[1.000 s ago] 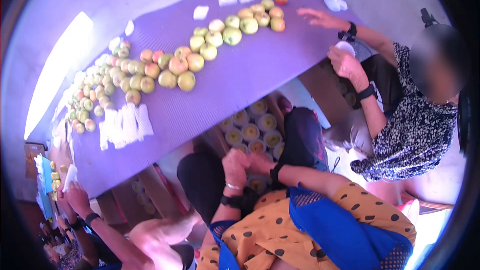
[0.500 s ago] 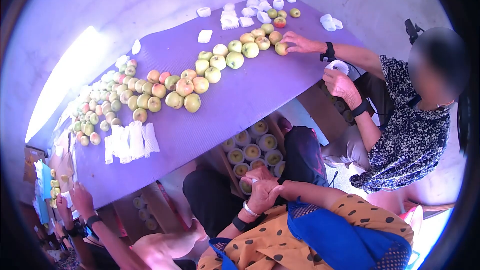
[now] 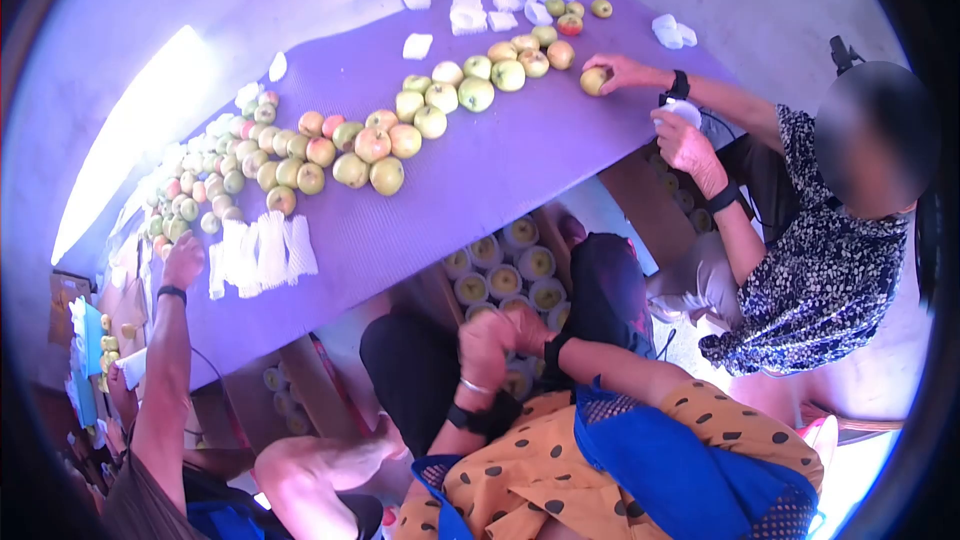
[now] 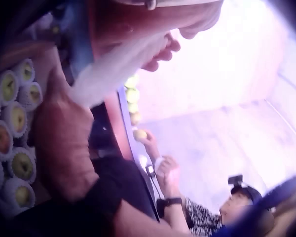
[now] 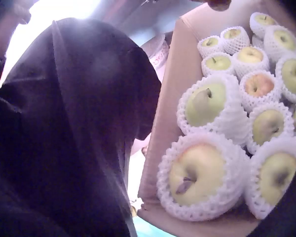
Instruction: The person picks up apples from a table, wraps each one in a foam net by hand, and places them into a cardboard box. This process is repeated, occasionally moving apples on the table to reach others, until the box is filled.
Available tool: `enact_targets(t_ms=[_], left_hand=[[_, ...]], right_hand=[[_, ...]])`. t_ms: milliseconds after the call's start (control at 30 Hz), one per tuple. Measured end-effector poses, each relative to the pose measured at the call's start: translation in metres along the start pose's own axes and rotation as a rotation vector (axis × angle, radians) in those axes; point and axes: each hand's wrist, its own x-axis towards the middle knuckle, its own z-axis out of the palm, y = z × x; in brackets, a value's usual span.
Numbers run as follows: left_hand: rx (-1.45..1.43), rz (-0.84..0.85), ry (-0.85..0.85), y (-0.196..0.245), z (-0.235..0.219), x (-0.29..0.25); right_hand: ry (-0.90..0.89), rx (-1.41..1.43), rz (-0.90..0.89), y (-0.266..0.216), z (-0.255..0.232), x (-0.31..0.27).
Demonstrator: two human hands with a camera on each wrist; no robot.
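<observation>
While stretched above the box [image 5: 158,148] of wrapped apples [image 5: 197,173], keep foam net [image 4: 113,64] pinched firmly in left hand [image 3: 487,340] grip; spread evenly, avoid tearing. Cannot tell whether right hand [image 3: 530,325] grip clamps it.

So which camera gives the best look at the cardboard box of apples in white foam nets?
The right wrist view: the cardboard box fills the frame, each netted apple sharp. The head view shows the box small, below the purple table, partly hidden by the wearer's hands. The left wrist view catches only a blurred edge of it.
</observation>
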Motion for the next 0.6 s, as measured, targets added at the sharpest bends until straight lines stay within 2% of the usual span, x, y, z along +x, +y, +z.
enact_targets(t_ms=[33,67,100,133,167,200,267,300,367,500,600], left_hand=[[-0.328,-0.052,0.089,0.002,-0.007,0.007],[-0.342,-0.029,0.173,0.005,-0.012,0.011],[-0.169,-0.021,0.302,0.005,-0.019,0.012],[-0.160,-0.073,0.358,0.001,-0.029,0.009],[-0.154,-0.114,0.414,-0.004,-0.036,0.007],[-0.153,-0.114,0.421,-0.006,-0.037,0.003],[-0.244,-0.158,0.295,-0.010,-0.038,-0.003],[-0.245,-0.158,0.297,-0.015,-0.040,-0.005],[-0.237,-0.246,0.250,-0.024,-0.042,-0.008],[-0.368,-0.302,0.240,-0.027,-0.046,-0.006],[-0.293,-0.330,0.223,-0.033,-0.051,-0.006]], right_hand=[[0.091,-0.007,0.044,0.002,0.004,-0.003],[0.081,0.004,0.061,0.005,0.006,-0.004],[0.120,0.060,0.191,0.010,0.007,-0.004],[0.158,0.114,0.318,0.012,0.009,-0.004],[0.148,0.117,0.319,0.013,0.008,-0.003],[0.135,0.071,0.328,0.013,0.007,-0.003],[0.068,-0.029,0.383,0.016,0.009,-0.003],[0.066,-0.030,0.383,0.011,0.008,-0.003],[-0.033,-0.188,0.442,-0.005,0.000,-0.001],[-0.111,-0.244,0.467,-0.009,-0.002,0.001],[-0.106,-0.236,0.448,-0.003,0.001,0.000]])
